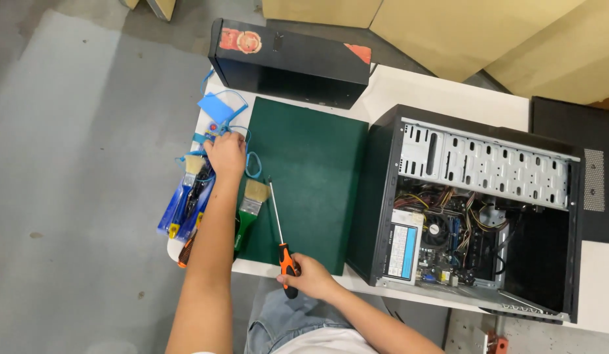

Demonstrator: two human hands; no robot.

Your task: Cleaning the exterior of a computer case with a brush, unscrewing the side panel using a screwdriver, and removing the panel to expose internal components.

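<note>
A white table [442,88] stands on a grey concrete floor [81,196], scuffed and spotted in places. Large sheets of tan cardboard [462,33] lean or lie along the far side, behind the table. The light is even and soft, without hard shadows.

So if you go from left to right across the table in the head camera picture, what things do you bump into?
blue-handled brushes → left hand → green-handled brush → screwdriver, its handle in the right hand → green mat → open computer case
</note>
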